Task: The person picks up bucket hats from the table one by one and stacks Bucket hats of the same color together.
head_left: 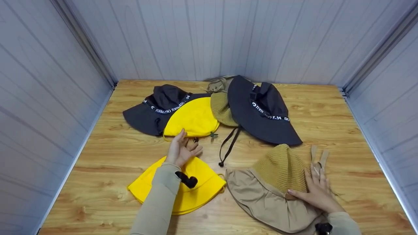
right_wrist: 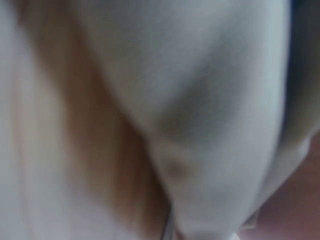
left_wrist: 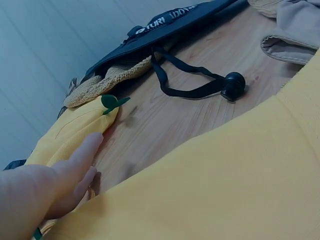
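Observation:
In the head view a yellow hat (head_left: 204, 192) lies folded at the front left. My left hand (head_left: 183, 151) is over its top edge, fingers spread, holding nothing. Just beyond the fingertips lies another folded yellow hat (head_left: 192, 119), its green leaf-shaped piece (left_wrist: 111, 103) visible in the left wrist view. At the front right is a hat with a tan brim (head_left: 258, 192) and a mustard knitted crown (head_left: 277, 166). My right hand (head_left: 318, 192) rests on this hat's right side, fingers extended. The right wrist view shows only blurred pale fabric (right_wrist: 200, 100).
Two dark hats with lettered bands lie at the back, one on the left (head_left: 143, 116) and one on the right (head_left: 261, 130). Between them shows a knitted crown (head_left: 223, 109). A black cord (head_left: 225, 148) trails forward. Panel walls (head_left: 209, 39) surround the wooden table (head_left: 98, 182).

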Demonstrator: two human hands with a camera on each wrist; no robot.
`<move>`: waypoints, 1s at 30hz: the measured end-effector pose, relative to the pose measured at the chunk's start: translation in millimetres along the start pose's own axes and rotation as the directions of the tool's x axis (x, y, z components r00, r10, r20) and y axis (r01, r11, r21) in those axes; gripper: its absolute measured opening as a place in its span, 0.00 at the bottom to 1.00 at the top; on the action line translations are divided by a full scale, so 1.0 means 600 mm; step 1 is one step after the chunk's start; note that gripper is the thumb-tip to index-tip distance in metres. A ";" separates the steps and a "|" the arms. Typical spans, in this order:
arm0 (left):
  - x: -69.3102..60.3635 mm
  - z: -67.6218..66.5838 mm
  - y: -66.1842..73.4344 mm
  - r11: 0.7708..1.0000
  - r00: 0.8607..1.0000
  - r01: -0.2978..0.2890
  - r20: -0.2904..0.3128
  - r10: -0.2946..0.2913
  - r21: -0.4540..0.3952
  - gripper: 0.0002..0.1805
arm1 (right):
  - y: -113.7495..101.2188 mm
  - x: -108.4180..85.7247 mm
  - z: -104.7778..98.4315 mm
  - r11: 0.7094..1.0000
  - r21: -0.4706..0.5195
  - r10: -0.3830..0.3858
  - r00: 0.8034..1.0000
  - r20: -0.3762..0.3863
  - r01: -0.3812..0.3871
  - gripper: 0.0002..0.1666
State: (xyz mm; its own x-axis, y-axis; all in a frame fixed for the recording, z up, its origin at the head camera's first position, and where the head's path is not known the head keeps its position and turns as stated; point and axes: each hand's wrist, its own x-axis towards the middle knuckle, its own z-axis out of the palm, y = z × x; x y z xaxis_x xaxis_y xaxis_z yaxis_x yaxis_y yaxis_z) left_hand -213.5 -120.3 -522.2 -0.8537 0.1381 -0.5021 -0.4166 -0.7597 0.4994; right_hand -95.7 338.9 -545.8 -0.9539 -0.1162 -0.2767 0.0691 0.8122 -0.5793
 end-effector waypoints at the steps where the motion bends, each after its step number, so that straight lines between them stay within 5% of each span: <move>1: 0.000 0.001 0.000 1.000 1.000 -0.001 -0.002 0.001 -0.003 0.44 | -0.001 0.000 0.000 1.000 0.003 0.000 1.000 0.002 0.000 0.70; 15: -0.005 -0.009 -0.016 1.000 0.999 -0.016 0.029 0.017 -0.009 0.42 | 0.002 0.000 -0.008 0.998 0.067 -0.008 0.999 0.035 0.005 0.67; 20: -0.012 -0.007 -0.023 1.000 1.000 -0.006 0.029 0.006 0.001 0.40 | -0.004 0.007 -0.027 0.998 0.059 -0.026 0.999 0.042 0.023 0.61; 24: -0.018 -0.002 -0.030 0.999 1.000 -0.008 0.030 0.007 0.033 0.36 | -0.030 0.021 -0.052 1.000 0.010 0.029 0.996 0.082 -0.030 0.59; 27: -0.022 0.002 -0.036 0.998 0.999 -0.012 0.047 0.009 0.068 0.35 | -0.066 0.027 -0.068 0.997 -0.060 0.053 0.998 0.032 -0.051 0.56; 30: -0.028 0.008 -0.042 0.994 0.997 -0.020 0.070 0.013 0.106 0.35 | -0.113 0.030 -0.073 0.996 -0.084 -0.013 0.994 -0.104 0.004 0.48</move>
State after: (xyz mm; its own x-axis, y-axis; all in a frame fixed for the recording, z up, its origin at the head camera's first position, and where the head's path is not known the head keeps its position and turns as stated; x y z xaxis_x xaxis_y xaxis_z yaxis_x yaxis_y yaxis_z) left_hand -190.1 -100.4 -523.3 -0.8787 0.1725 -0.4451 -0.4300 -0.6908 0.5812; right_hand -130.2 307.0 -477.7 -0.9799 -0.0666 -0.1879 0.0402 0.8571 -0.5136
